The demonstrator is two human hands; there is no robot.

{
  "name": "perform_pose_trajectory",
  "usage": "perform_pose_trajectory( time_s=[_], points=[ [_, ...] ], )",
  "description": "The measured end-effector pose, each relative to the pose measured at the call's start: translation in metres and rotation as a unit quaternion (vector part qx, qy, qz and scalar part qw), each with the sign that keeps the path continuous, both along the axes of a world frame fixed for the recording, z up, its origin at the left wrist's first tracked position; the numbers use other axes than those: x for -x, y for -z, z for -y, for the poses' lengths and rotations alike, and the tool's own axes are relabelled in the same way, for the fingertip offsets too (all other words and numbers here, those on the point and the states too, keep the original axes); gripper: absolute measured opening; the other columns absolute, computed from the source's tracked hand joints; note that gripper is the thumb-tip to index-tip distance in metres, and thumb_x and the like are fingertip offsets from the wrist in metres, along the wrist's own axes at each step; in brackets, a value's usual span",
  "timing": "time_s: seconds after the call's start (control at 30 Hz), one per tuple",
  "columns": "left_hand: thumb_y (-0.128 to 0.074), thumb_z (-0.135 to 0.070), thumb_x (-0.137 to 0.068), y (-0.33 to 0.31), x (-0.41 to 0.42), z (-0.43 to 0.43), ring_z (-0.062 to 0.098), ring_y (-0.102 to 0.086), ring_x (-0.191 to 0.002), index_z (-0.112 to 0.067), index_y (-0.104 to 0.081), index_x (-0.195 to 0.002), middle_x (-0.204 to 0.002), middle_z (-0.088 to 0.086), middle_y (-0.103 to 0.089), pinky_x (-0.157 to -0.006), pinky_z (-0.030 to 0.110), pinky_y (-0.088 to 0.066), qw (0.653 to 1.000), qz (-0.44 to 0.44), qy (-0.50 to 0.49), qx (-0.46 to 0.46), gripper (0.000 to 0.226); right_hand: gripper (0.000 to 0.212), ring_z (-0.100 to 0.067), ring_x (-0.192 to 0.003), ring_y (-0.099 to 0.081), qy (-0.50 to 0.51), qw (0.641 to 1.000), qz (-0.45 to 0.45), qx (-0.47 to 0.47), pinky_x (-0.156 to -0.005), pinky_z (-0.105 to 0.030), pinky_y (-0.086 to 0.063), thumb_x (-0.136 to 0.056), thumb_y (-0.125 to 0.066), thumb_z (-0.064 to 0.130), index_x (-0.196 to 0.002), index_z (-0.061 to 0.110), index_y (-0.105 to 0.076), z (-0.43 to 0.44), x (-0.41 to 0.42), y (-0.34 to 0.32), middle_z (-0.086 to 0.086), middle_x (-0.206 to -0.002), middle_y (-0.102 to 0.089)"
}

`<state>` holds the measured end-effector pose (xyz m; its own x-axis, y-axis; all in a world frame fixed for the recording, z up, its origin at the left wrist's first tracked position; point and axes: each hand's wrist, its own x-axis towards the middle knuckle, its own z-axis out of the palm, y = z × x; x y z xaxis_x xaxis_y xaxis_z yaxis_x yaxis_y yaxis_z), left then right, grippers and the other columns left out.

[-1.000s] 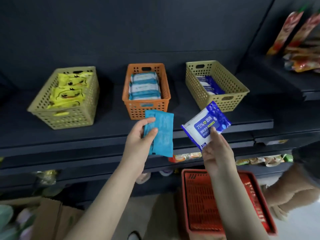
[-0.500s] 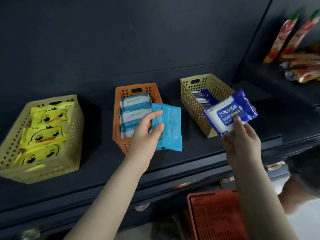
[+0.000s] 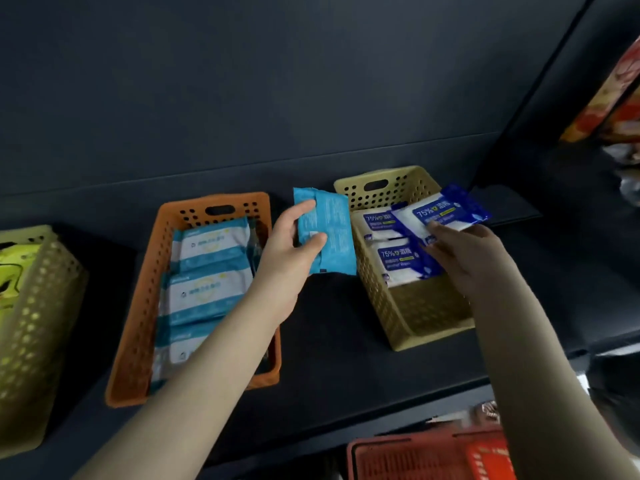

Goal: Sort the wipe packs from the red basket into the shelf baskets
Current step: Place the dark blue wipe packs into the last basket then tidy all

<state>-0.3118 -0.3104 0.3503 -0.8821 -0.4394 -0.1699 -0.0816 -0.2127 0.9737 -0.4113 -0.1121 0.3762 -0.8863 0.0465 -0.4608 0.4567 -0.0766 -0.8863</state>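
Left hand grips a teal wipe pack by its left edge, thumb and fingers curled onto the face. The pack stands roughly upright, its printed back toward the camera. It sits just right of the left hand, over the shelf gap between two baskets, and cannot tell if it touches either rim.

Orange basket is directly left of and below the left hand, and the left forearm crosses its right wall. Inside it is a row of white-and-teal packs, lying flat one after another.

Right hand pinches a blue-and-white wipe pack at its near edge, fingertips on it, with the rest of the pack sticking out past the fingers. The pack is tilted, above the far end of the tan basket. That basket sits under and left of the right hand. Two matching blue-and-white packs lie in its far half, just below the held one. The near half shows bare basket floor.

Far left of the left hand is a yellow-green basket with yellow packs, partly cut by the frame edge.

Red basket is below the right forearm, lower than the shelf, with only its top rim and mesh in view. Contents cannot be seen.

Blurred red-orange snack bags are on another shelf, up and right of the right hand.
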Motion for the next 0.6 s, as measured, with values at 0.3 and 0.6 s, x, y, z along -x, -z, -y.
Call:
perform_pose_trajectory(
  time_s=[0.3, 0.6],
  points=[
    [-0.057, -0.001, -0.092, 0.009, 0.028, 0.0, 0.012, -0.062, -0.112, -0.03, -0.055, -0.128, -0.126, -0.006, -0.06, -0.089, 0.039, -0.056, 0.995, 0.034, -0.049, -0.075, 0.046, 0.024, -0.023, -0.095, -0.067, -0.072, 0.989, 0.131, 0.019, -0.071, -0.027, -0.058, -0.082, -0.072, 0.0, -0.104, -0.001, -0.063, 0.036, 0.043, 0.045, -0.017, -0.11, -0.067],
    [-0.056, 0.0, -0.092, 0.011, 0.028, 0.003, 0.015, -0.063, -0.112, -0.032, -0.06, -0.121, -0.129, -0.003, -0.059, -0.077, 0.031, -0.058, 0.989, 0.015, -0.055, -0.134, 0.043, 0.025, -0.014, -0.06, -0.067, -0.087, 0.98, 0.129, -0.121, -0.04, -0.02, -0.049, -0.094, -0.061, 0.027, -0.099, 0.003, -0.061, 0.057, 0.069, 0.059, -0.01, -0.082, -0.073]
  ],
)
